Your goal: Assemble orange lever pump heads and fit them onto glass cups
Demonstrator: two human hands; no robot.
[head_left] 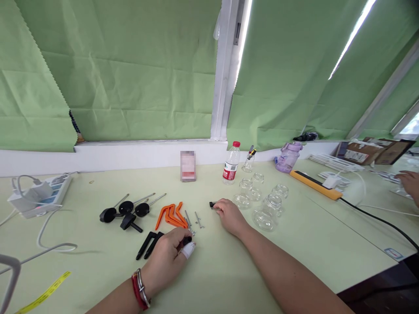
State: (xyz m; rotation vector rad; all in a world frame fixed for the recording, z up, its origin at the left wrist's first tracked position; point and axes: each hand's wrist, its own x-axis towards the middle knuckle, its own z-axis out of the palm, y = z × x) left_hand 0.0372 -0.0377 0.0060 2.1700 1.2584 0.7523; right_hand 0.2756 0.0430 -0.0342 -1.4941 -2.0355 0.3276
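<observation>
My left hand (170,255), its thumb wrapped in white, is closed around a small black piece (187,240) mostly hidden by the fingers. With fingertips pinched, my right hand (231,216) grips a small black part (212,204) at the table surface. Two black L-shaped handles (146,245) lie beside my left hand. Just beyond it are several orange angled handles (170,216) and some metal screws (197,219). Black round lids with metal rods (142,209) sit farther left. To the right of my right hand stand several clear glass vessels (264,218).
A water bottle (231,165), a pink box (188,166) and a lilac bottle (288,158) line the back. White power strip (42,196) and cables lie left; an orange power strip (316,185) lies right. Another person's hand (409,182) shows at the right edge.
</observation>
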